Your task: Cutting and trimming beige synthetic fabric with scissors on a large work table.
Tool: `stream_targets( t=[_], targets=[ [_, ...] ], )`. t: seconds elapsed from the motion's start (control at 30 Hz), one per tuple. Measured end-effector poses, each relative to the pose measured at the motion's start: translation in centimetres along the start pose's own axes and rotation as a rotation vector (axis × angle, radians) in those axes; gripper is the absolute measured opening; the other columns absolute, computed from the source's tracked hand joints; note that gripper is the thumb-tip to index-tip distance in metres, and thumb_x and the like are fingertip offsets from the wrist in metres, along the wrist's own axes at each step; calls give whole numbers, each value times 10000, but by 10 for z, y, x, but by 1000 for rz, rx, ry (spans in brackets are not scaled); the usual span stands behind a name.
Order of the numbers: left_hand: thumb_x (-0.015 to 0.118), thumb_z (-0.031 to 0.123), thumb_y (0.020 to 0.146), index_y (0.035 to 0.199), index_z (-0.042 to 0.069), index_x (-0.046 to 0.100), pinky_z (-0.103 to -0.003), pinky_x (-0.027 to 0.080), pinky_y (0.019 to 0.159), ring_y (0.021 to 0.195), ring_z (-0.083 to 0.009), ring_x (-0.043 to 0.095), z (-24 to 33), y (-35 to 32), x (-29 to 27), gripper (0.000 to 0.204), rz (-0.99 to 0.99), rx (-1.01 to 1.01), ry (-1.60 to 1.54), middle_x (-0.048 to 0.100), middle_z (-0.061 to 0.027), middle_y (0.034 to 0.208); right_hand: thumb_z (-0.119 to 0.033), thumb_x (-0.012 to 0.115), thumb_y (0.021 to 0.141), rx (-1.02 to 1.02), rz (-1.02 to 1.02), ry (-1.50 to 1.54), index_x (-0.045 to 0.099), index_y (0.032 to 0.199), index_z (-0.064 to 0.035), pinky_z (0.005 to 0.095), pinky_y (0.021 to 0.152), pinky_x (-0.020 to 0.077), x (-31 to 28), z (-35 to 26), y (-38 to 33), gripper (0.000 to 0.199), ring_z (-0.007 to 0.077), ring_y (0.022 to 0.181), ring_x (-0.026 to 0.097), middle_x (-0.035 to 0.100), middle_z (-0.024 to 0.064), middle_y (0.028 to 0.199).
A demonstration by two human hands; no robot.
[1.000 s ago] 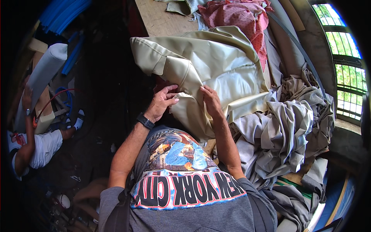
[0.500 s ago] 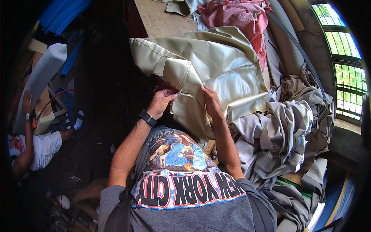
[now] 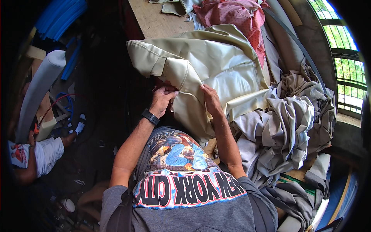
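Observation:
A large sewn cover of shiny cream leatherette [image 3: 228, 54] spreads over the near end of the table, its seams and a folded flap toward me. My left hand [image 3: 161, 101], with a dark watch on the wrist, pinches the cover's edge between thumb and fingers. A short way to the right, my right hand [image 3: 211, 101] grips the same material along a seam, thumb on top. Between the two hands the edge is drawn taut. The fingertips beneath the material are hidden.
A wooden table [image 3: 162, 21] carries pink dotted cloth [image 3: 235, 15] at the back. Heaped grey fabric [image 3: 286, 123] lies to my right, below a barred window [image 3: 348, 65]. At far left another person in white shorts [image 3: 44, 154] sits beside a grey padded piece [image 3: 40, 94].
Both my hands keep their hold on the cover with hardly any motion. My view has shifted slightly. The other person's arm at left has moved down from the grey padded piece.

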State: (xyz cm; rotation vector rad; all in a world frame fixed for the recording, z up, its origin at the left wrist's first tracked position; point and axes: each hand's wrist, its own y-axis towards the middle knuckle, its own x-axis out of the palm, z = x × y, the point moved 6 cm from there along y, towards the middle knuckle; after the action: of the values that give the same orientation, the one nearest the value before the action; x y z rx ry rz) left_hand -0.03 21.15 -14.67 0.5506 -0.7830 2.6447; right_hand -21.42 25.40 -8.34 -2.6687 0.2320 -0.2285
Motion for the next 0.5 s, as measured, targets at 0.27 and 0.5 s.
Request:
stream_targets(
  t=[0.27,0.5],
  targets=[
    [768,40,893,1072,36,659,-248,538,734,791,-99,658,18,-10,8,209,-5,26,-39,727,-38,946,-302,625,1039,-222,159,-301,680,1144,11,269,830,488,1,-6,-2,334,124,875,607,668,35,931],
    [784,59,892,1083,25,625,-231,542,636,711,-91,657,24,-29,9,251,9,-22,3,725,-57,910,-60,747,883,-720,420,-825,698,1092,-34,417,873,529,38,-56,-61,216,323,1015,634,669,137,1034]
  ],
)
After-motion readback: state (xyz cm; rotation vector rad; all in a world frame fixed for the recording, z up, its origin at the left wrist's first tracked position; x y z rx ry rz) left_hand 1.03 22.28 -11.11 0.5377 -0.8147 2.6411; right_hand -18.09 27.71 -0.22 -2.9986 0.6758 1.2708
